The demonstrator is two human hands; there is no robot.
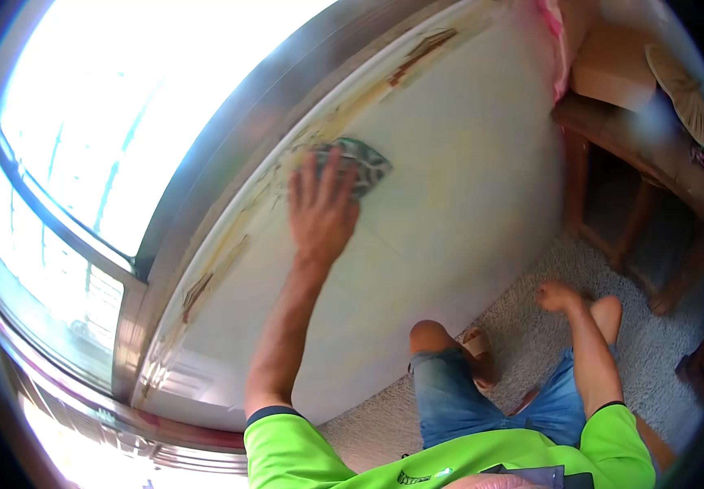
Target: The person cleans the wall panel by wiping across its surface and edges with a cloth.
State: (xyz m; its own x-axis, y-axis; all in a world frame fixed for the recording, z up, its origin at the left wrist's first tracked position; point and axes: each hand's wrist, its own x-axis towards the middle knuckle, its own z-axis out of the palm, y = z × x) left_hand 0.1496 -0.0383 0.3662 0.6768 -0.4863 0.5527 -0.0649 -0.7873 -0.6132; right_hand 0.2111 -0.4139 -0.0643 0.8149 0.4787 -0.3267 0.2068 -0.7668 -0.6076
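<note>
Against the pale wall panel [450,179] below the window, my left hand [325,212] presses a patterned dark green and white cloth [368,167]. The fingers are stretched over the cloth and slightly blurred; part of it is hidden beneath them. Brownish, flaking patches run along the panel's upper edge, close to my fingertips. My right hand [560,296] is closed in a fist near my bent knee, away from the wall. Nothing shows in it.
A bright window with a metal frame [144,269] runs along the left. At the upper right, a wooden stool or bench [613,122] bears a cardboard box [613,69] and a folding fan [682,94]. Speckled grey floor [523,326] lies beneath my legs.
</note>
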